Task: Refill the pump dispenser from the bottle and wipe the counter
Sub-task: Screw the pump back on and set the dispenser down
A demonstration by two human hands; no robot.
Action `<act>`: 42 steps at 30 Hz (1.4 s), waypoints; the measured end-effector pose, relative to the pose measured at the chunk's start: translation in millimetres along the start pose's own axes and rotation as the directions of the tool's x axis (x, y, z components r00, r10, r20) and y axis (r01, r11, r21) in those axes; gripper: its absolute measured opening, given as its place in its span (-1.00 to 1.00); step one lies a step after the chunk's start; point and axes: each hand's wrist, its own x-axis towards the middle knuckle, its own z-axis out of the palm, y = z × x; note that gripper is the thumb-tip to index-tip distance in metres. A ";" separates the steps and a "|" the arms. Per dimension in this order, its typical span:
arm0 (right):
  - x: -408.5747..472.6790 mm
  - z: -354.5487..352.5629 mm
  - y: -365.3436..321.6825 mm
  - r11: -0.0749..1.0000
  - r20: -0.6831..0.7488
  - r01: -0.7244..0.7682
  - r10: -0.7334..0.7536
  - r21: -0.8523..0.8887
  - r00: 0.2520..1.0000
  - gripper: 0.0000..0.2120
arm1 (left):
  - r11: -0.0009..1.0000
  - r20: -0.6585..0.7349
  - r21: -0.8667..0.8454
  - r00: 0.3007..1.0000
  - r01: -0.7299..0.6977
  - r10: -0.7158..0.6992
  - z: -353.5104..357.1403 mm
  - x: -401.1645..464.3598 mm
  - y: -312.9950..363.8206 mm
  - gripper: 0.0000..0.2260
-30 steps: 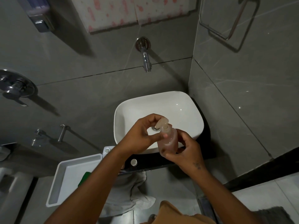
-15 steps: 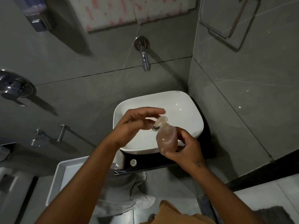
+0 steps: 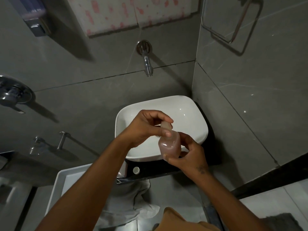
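Note:
A small clear pump dispenser (image 3: 170, 145) with pinkish liquid is held tilted over the front of the white basin (image 3: 191, 114). My right hand (image 3: 188, 157) grips its body from the right and below. My left hand (image 3: 146, 127) is closed around the pump head (image 3: 165, 126), thumb and fingers pinching it. A small white round cap (image 3: 136, 170) lies on the dark counter (image 3: 158, 169) in front of the basin. The refill bottle is mostly hidden behind my left forearm.
A chrome tap (image 3: 147, 64) juts from the grey wall above the basin. A white rectangular tray (image 3: 66, 182) sits at lower left, partly under my left arm. A pale cloth (image 3: 131, 205) hangs below the counter edge. A towel ring (image 3: 233, 22) hangs on the right wall.
My left hand opened above the pump head half a second ago and has now closed on it again. The dispenser stays in my right hand, shifted slightly.

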 end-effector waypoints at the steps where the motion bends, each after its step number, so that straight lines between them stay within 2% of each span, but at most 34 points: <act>1: 0.6 0.6 -0.5 1.000 -0.008 0.009 -0.009 -0.010 1.000 -0.39 | 0.999 -0.048 0.024 0.998 -0.029 0.031 4.2 0.4 -0.8 -0.71; 4: 2.0 0.6 -1.3 0.999 -0.024 0.027 -0.028 -0.035 0.999 -0.40 | 0.992 -0.122 0.100 0.988 -0.078 0.090 11.9 -0.4 -2.9 -0.76; 12: 1.2 5.0 2.2 0.999 -0.029 0.018 -0.019 -0.040 0.999 -0.44 | 0.981 -0.111 0.173 0.988 -0.089 0.110 8.4 -2.7 -7.4 -0.77; 15: 2.3 4.8 3.0 1.000 -0.044 0.008 -0.009 -0.028 0.999 -0.44 | 0.987 -0.119 0.112 0.984 -0.119 0.132 6.1 -4.5 -10.7 -0.64; 17: 3.8 2.3 5.4 1.000 -0.066 -0.002 0.001 -0.017 0.998 -0.41 | 0.991 -0.232 -0.056 0.967 -0.123 0.107 -3.0 -8.5 -13.4 -0.55; 18: 4.3 0.3 7.1 1.000 -0.080 -0.020 0.019 -0.013 0.997 -0.38 | 0.982 -0.332 -0.132 0.940 -0.133 0.082 -7.4 -12.6 -17.0 -0.59; 20: 4.6 -5.4 12.7 0.997 -0.114 -0.073 0.072 -0.006 0.991 -0.31 | 0.975 -0.553 -0.178 0.833 -0.132 0.012 -9.7 -26.4 -33.5 -0.87; 21: 4.4 -8.4 16.4 0.995 -0.134 -0.095 0.093 -0.005 0.987 -0.29 | 0.988 -0.613 -0.130 0.790 -0.086 -0.011 -4.7 -35.9 -46.4 -0.86; 22: 3.8 -11.0 19.8 0.994 -0.152 -0.108 0.106 -0.006 0.983 -0.28 | 0.999 -0.616 -0.044 0.788 -0.014 -0.016 4.4 -46.6 -61.4 -0.75; 24: 2.4 -14.7 25.2 0.992 -0.184 -0.123 0.121 -0.001 0.976 -0.28 | 0.992 -0.505 0.103 0.863 0.075 -0.013 29.4 -65.6 -88.4 -0.67; 25: 1.9 -16.1 27.4 0.992 -0.198 -0.130 0.128 0.005 0.972 -0.27 | 0.985 -0.436 0.151 0.900 0.087 -0.013 41.8 -71.5 -97.6 -0.66; 27: 0.9 -18.9 32.2 0.991 -0.220 -0.135 0.134 0.010 0.966 -0.26 | 0.980 -0.369 0.189 0.929 0.064 0.011 58.9 -71.3 -106.9 -0.58; 30: -3.4 -27.1 38.3 0.985 -0.229 -0.145 0.164 0.098 0.959 -0.25 | 0.977 -0.363 0.214 0.930 0.026 0.054 74.0 -60.7 -109.4 -0.53; 34: -14.1 -40.3 44.9 0.956 -0.245 -0.172 0.230 0.236 0.942 -0.55 | 0.982 -0.443 0.169 0.897 0.084 -0.001 93.4 -50.6 -115.8 -0.55; 35: -17.5 -43.7 48.6 0.942 -0.247 -0.196 0.265 0.273 0.932 -0.56 | 0.978 -0.439 0.190 0.899 0.085 0.008 97.8 -48.8 -119.5 -0.56; 39: -33.7 -57.0 76.1 0.847 -0.255 -0.327 0.456 0.420 0.853 -0.45 | 0.961 -0.337 0.270 0.940 0.052 0.044 117.3 -41.0 -144.6 -0.53; 42: -40.5 -65.4 97.4 0.793 -0.281 -0.364 0.538 0.488 0.795 -0.35 | 0.944 -0.321 0.300 0.946 0.137 -0.035 130.8 -31.3 -174.8 -0.50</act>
